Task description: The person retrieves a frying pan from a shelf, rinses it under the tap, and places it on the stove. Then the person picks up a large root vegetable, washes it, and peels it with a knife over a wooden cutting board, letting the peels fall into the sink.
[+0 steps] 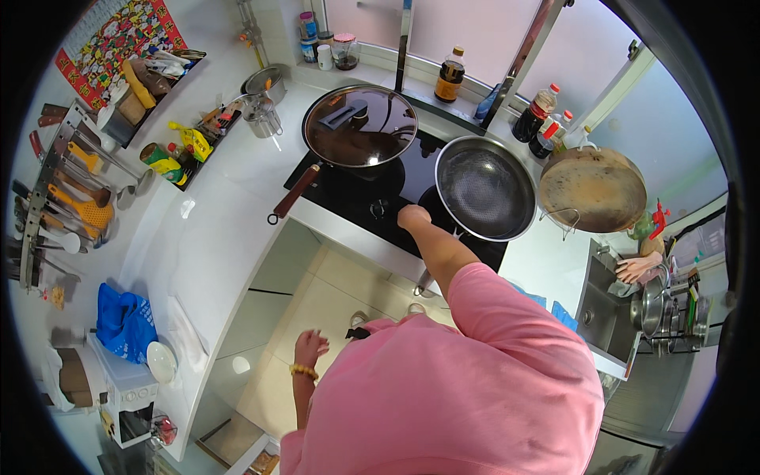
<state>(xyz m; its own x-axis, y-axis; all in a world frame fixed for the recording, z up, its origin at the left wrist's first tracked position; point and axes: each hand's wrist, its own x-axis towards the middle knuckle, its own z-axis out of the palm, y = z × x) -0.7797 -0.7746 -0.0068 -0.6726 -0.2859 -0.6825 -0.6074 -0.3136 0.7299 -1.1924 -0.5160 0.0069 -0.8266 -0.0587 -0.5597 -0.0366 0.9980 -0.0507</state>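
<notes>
My right hand (414, 217) reaches to the front of the black glass cooktop (350, 208), its fingers bent at a spot between the two burners; what lies under them is hidden. A round control knob (378, 208) sits just left of it. On the right burner stands an uncovered frying pan (487, 189) with a textured inside, its handle toward me. A wok with a glass lid (360, 127) stands on the left burner, its wooden handle (297, 195) pointing front left. My left hand (310, 349), with a beaded bracelet above it, hangs over the floor, holding nothing, fingers loosely bent.
A white counter (208, 231) curves along the left, bearing small steel pots (262, 117) and a blue bag (124, 320). Sauce bottles (450, 74) line the windowsill. A large worn pan (592, 189) leans at the right, near the steel sink (604, 303).
</notes>
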